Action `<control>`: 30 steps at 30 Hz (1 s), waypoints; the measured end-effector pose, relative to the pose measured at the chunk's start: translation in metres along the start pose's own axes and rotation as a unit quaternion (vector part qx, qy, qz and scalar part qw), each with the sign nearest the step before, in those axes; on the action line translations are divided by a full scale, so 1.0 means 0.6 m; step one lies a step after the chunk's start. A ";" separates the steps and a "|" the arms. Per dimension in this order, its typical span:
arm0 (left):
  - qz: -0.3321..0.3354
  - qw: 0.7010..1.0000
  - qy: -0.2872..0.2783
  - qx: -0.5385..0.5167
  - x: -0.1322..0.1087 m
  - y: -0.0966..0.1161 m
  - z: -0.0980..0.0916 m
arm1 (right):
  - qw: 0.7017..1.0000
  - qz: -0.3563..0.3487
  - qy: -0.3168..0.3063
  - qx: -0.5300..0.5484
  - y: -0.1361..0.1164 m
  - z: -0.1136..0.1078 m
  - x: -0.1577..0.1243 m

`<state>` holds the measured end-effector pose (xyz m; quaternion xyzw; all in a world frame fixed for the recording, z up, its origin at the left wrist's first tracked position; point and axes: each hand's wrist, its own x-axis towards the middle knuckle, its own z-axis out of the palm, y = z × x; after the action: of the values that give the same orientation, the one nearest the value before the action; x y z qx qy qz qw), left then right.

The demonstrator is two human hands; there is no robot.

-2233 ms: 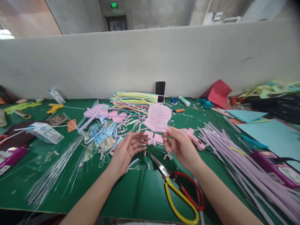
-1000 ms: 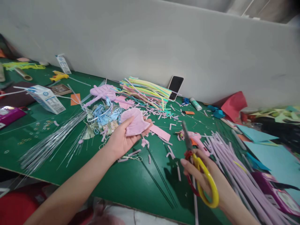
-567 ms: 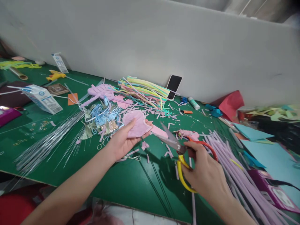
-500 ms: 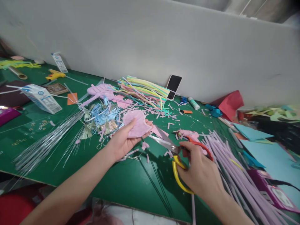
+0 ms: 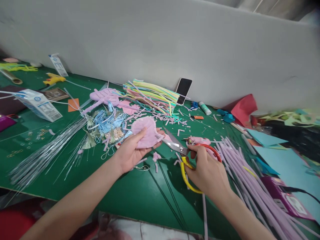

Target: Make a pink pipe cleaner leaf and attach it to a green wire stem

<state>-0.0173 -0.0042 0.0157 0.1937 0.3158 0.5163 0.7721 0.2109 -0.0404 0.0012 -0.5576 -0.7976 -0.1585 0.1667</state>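
Note:
My left hand (image 5: pixel 132 150) grips a flat, rounded lilac piece made of fuzzy pipe cleaners (image 5: pixel 143 131), thumb on top and fingers beneath. My right hand (image 5: pixel 210 168) is closed round the handles of scissors (image 5: pixel 182 150) with one red and one yellow loop. The parted blades point left, their tips at the right edge of the lilac piece. Small lilac offcuts (image 5: pixel 156 156) lie on the green table (image 5: pixel 142 196) below. Behind my left hand rests a larger lilac pipe-cleaner shape (image 5: pixel 106 96).
Lilac pipe cleaners (image 5: pixel 245 173) lie at the right, near a pink glue gun (image 5: pixel 198 140). Metal wires (image 5: pixel 47 150) and blue tassels (image 5: pixel 110 121) are at the left. Coloured pipe cleaners (image 5: pixel 152 95) and a phone (image 5: pixel 183 90) are at the back, with a drink carton (image 5: pixel 38 103) far left.
The scissors have shifted slightly left and up, bringing their blades closer to the lilac piece's right edge. My left hand still holds the piece, and the whole view has shifted a little.

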 end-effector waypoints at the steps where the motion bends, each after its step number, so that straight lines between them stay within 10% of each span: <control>1: 0.000 1.000 0.003 0.001 0.000 0.000 0.001 | 1.000 -0.002 0.001 0.000 0.001 0.001 0.001; 30: -0.008 0.999 0.030 -0.020 0.012 -0.002 -0.007 | 0.954 -0.229 0.018 -0.191 0.042 -0.030 0.056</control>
<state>-0.0178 0.0016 0.0098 0.1603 0.3297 0.5219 0.7702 0.2257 -0.0120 0.0338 -0.3786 -0.8553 -0.3523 0.0309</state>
